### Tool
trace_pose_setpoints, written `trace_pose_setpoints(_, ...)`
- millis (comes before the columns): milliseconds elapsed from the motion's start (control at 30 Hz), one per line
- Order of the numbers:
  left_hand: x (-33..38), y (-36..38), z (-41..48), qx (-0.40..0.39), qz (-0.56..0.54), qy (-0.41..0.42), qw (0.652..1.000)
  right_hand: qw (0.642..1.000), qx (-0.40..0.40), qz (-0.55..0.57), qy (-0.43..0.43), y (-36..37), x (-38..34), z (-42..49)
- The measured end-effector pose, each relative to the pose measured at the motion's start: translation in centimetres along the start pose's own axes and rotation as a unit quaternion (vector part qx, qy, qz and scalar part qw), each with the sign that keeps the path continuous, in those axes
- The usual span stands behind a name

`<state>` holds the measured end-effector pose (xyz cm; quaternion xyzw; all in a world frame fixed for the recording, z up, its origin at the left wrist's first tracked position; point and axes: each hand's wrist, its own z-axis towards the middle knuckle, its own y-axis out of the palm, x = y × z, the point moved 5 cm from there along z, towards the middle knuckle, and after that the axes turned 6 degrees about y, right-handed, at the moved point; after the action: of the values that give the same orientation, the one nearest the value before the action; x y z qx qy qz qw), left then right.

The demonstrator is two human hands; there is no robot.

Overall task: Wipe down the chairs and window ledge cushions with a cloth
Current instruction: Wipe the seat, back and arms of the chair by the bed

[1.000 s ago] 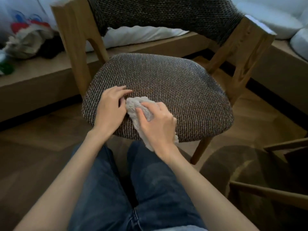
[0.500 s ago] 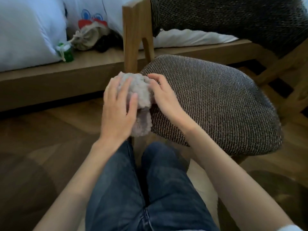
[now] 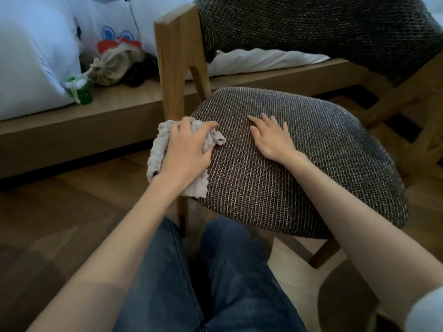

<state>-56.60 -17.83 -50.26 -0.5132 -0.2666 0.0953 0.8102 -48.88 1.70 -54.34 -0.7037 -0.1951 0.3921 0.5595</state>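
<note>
A wooden chair with a dark woven seat (image 3: 306, 178) and matching backrest (image 3: 311, 25) stands in front of me. My left hand (image 3: 185, 147) grips a crumpled light grey cloth (image 3: 157, 152) and holds it against the seat's near-left edge, beside the wooden back post (image 3: 175, 56). Part of the cloth hangs over the edge. My right hand (image 3: 273, 137) rests flat on the middle of the seat with its fingers spread, holding nothing. White window ledge cushions (image 3: 31, 56) lie on the low wooden ledge (image 3: 100, 113) behind the chair.
On the ledge sit a beige drawstring pouch (image 3: 112, 65), a small green object (image 3: 80, 92) and a printed white cushion (image 3: 115, 25). Another white cushion (image 3: 263, 58) lies behind the backrest. My knees in blue jeans (image 3: 215, 271) are just below the seat, over wooden flooring.
The cloth passed from my right hand into my left hand. My right hand let go and now lies flat on the seat. The cloth shifted to the seat's left edge.
</note>
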Motion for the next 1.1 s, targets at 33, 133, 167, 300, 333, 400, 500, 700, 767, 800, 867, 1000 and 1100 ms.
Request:
trace_pose_setpoints(33,0.0,0.1,0.8,0.002,0.006,0.0,1.0,1.0,-0.001,-0.009,0.002,0.2,0.1,0.6)
trace_pose_setpoints(133,0.1,0.9,3.0,0.004,0.029,0.006,1.0,1.0,0.004,-0.014,0.007,0.5,0.3,2.2)
trace_pose_setpoints(167,0.2,1.2,3.7,0.005,0.032,0.005,0.999,1.0,0.008,-0.013,0.009,0.5,0.3,2.7)
trace_pose_setpoints(300,0.9,3.1,7.1,0.008,0.047,0.014,0.999,0.999,0.029,-0.006,0.023,0.5,0.3,5.0)
trace_pose_setpoints(333,1.1,3.7,8.1,0.004,0.049,0.016,0.999,0.999,0.034,-0.004,0.026,0.5,0.4,5.5)
trace_pose_setpoints(400,1.2,4.7,10.4,0.002,0.042,0.011,0.999,0.998,0.054,0.01,0.032,0.4,0.6,6.2)
trace_pose_setpoints(500,0.3,5.6,13.4,0.001,0.03,0.003,1.0,0.993,0.098,0.04,0.043,0.0,1.0,6.7)
trace_pose_setpoints(700,-1.1,5.9,14.4,-0.007,0.073,0.006,0.997,0.989,0.126,0.056,0.047,-0.3,1.0,6.6)
trace_pose_setpoints(767,-1.4,5.7,13.5,-0.003,0.103,-0.014,0.995,0.989,0.126,0.054,0.046,-0.4,0.9,6.4)
trace_pose_setpoints(800,-1.6,5.5,13.1,-0.002,0.112,-0.021,0.993,0.99,0.123,0.05,0.046,-0.4,0.9,6.2)
trace_pose_setpoints(867,-1.6,4.8,12.3,-0.006,0.126,-0.024,0.992,0.992,0.109,0.036,0.042,-0.4,0.8,5.9)
trace_pose_setpoints(1000,0.0,3.0,9.7,0.006,0.143,0.014,0.99,0.998,0.064,-0.006,0.027,0.0,0.5,4.4)
trace_pose_setpoints(1100,1.0,1.7,6.3,0.021,0.115,0.035,0.993,0.999,0.033,-0.018,0.015,0.5,0.7,2.6)
